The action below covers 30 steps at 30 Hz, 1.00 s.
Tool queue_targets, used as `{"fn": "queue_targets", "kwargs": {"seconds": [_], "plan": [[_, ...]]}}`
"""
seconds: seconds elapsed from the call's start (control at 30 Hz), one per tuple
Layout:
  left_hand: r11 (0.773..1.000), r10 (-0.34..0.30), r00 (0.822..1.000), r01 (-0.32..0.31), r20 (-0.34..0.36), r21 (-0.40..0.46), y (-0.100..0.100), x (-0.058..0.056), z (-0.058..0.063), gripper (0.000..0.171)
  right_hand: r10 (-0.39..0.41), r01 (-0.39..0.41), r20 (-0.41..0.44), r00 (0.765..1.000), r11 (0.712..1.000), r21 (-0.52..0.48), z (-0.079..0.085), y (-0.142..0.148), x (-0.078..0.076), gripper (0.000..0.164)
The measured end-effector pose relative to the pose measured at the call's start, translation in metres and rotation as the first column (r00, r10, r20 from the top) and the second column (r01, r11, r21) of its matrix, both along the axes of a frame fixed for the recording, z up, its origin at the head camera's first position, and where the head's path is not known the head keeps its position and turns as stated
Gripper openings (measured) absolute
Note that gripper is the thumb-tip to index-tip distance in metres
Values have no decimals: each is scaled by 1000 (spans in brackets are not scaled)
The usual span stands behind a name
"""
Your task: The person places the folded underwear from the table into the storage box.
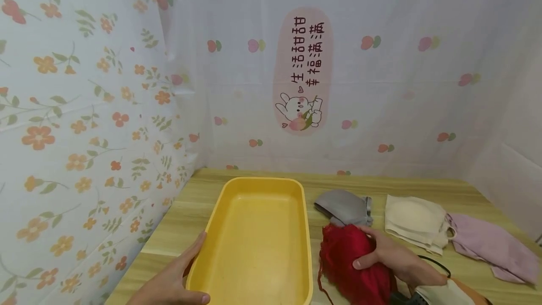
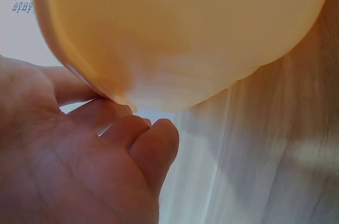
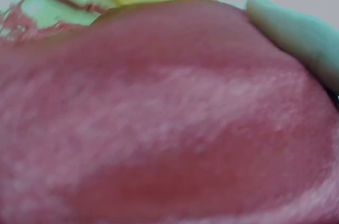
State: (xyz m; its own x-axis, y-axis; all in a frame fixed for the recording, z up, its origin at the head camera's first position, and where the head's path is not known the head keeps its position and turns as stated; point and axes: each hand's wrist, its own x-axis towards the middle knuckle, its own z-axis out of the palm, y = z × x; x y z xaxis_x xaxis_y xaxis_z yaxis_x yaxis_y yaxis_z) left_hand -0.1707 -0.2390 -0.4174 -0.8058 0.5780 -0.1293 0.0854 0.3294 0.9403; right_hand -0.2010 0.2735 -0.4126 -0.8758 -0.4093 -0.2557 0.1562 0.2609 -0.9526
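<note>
A yellow plastic bin [image 1: 309, 248] stands on the table, its inside bare. My left hand [image 1: 173, 274] grips its near left side, thumb over the rim and fingers along the outer wall. In the left wrist view, curled fingers [image 2: 153, 147] sit at the lower edge of the bin wall [image 2: 190, 33]. Right of the bin, my right hand [image 1: 394, 255] holds a plump red drawstring pouch [image 1: 343, 253] with a cord trailing from its gathered end. The pouch [image 3: 175, 118] fills most of the right wrist view, the thumb along its side; the underside is hidden.
Behind the red pouch lies a grey pouch [image 1: 345, 204]. A cream pouch [image 1: 415, 220] and a lilac pouch [image 1: 493, 244] lie farther right on the wood-grain table [image 1: 195, 196]. Patterned curtains [image 1: 237, 98] stand at the back and left.
</note>
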Motion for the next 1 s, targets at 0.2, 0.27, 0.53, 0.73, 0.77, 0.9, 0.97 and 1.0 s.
{"fn": "queue_targets", "kwargs": {"seconds": [0.2, 0.27, 0.53, 0.73, 0.77, 0.9, 0.97, 1.0], "plan": [[1000, 0, 999, -2, 44, 27, 0, -1, 5, 116, -29, 29, 14, 999, 999, -41, 24, -4, -9, 104], [1000, 6, 1000, -6, 12, 16, 0, -2, 6, 118, -28, 28, 2, 1000, 999, -46, 35, -6, -14, 105], [1000, 20, 999, -21, -33, -20, 1, -3, 5, 120, -4, 0, -74, 997, 998, -57, 73, -27, -34, 93], [999, 28, 997, -29, -66, -21, 0, -4, 5, 119, -36, 29, -98, 995, 997, -73, 89, -59, -53, 83], [999, 29, 997, -31, -70, -28, 0, -4, 5, 120, -39, 32, -99, 994, 996, -80, 90, -65, -56, 82], [998, 28, 993, -35, -115, -59, -2, -3, 6, 119, -76, 69, -60, 995, 992, -109, 89, -94, -72, 79], [997, 30, 991, -39, -127, -64, -2, -2, 5, 118, -97, 93, -23, 995, 987, -131, 87, -108, -80, 79], [997, 31, 990, -41, -135, -66, -2, -2, 5, 118, -109, 107, -7, 994, 984, -144, 86, -115, -83, 77]]}}
